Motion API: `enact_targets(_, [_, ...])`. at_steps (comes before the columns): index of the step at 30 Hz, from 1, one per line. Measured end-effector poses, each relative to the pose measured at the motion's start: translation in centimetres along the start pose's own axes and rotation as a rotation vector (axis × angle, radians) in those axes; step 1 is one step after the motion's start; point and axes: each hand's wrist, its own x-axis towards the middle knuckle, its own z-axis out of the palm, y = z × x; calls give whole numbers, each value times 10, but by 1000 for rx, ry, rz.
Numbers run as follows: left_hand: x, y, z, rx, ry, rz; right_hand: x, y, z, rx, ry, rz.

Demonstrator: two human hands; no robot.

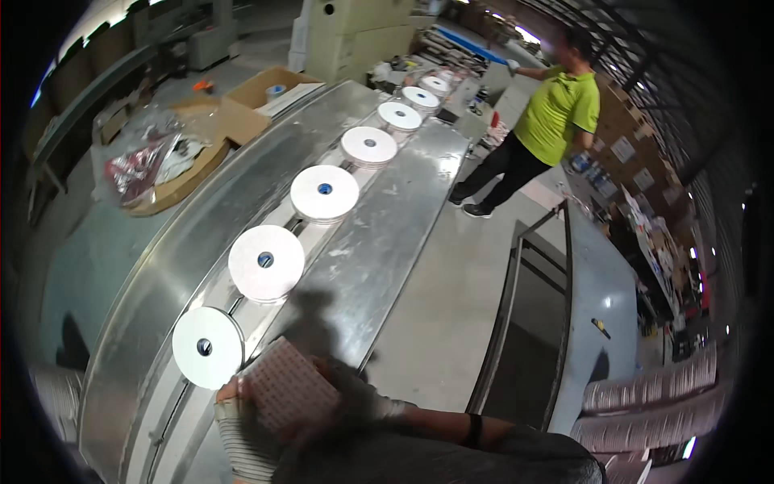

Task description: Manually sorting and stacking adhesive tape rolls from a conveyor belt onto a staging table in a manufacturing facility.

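Observation:
A flat, pale pinkish sheet or packet (292,387) with rows of small print is held between my two hands, near the lower edge of the conveyor table. My left hand (232,395) grips its left edge, partly hidden behind it, with fingertips showing next to the nearest white roll (193,348). My right hand (355,389), in a pale glove and in shadow, is closed at its right side. Below my left hand runs a ribbed pale surface (243,442). Further white rolls (251,256), some with blue cores, lie flat in a line along the table.
The metal conveyor table (355,258) has a slotted centre track. At left lie an open cardboard box (242,105) and plastic wrapping (145,161). A person in a yellow-green shirt (556,117) stands at the far right. A knife (601,327) lies on a side table (597,274); ribbed stacks (653,395) are nearby.

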Motion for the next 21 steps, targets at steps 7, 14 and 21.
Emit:
enact_targets(7, [28,-2,-21,934,-174,644,-1,-14,-6,-358,-21,62])
enact_targets(14, [-1,3,-21,799,-173,563,37,44,-31,382,-20,-176])
enact_targets(21, [-7,-20,-28,985,-137,585,32,9,-46,489,-145,5])
